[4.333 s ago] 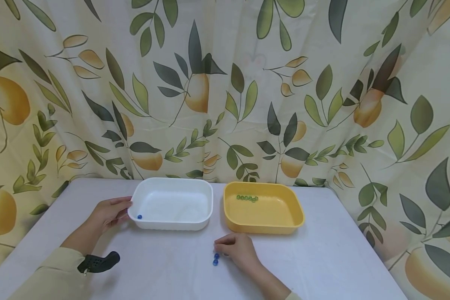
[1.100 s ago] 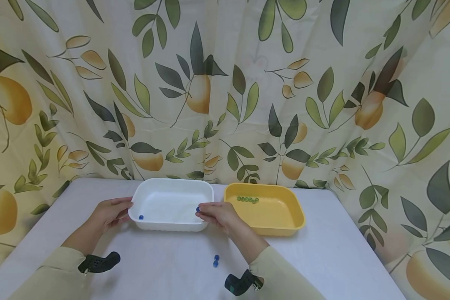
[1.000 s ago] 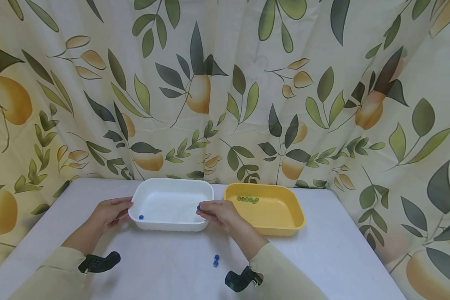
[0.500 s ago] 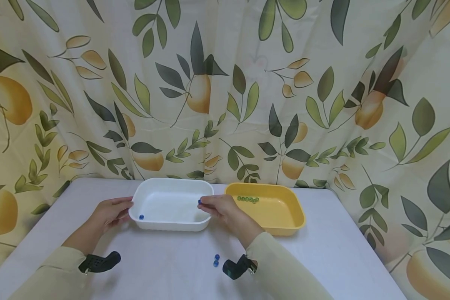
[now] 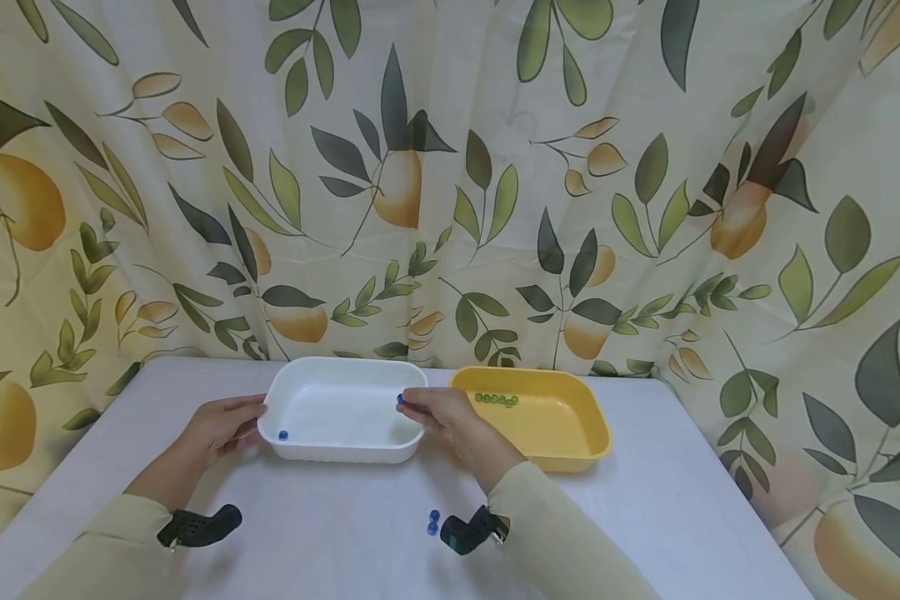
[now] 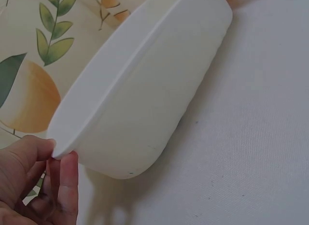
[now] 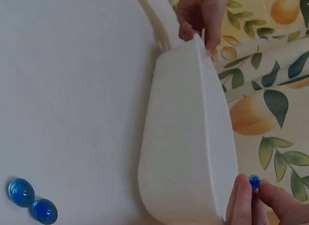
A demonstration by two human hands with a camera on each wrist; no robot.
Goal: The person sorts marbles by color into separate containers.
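Observation:
My left hand (image 5: 221,427) pinches the left rim of a white tray (image 5: 345,451) between thumb and fingers; the left wrist view shows this grip close up. A blue glass marble (image 5: 283,435) lies inside the tray at its front left corner. Over the tray's right end, my right hand (image 5: 450,417) pinches another blue marble (image 7: 254,182) between thumb and fingertips. Two more blue marbles (image 5: 433,522) sit together on the white cloth, near the right wrist's black camera band.
A yellow tray (image 5: 562,459) stands to the right of the white one, with several green marbles (image 5: 497,399) in a row along its back left. White cloth covers the table (image 5: 330,533). Behind hangs a curtain (image 5: 487,275) printed with leaves and fruit.
My right hand went from beside the marbles on the cloth to the white tray's right end, carrying one blue marble. Over the last second it shifted slightly farther back. The left hand stayed put.

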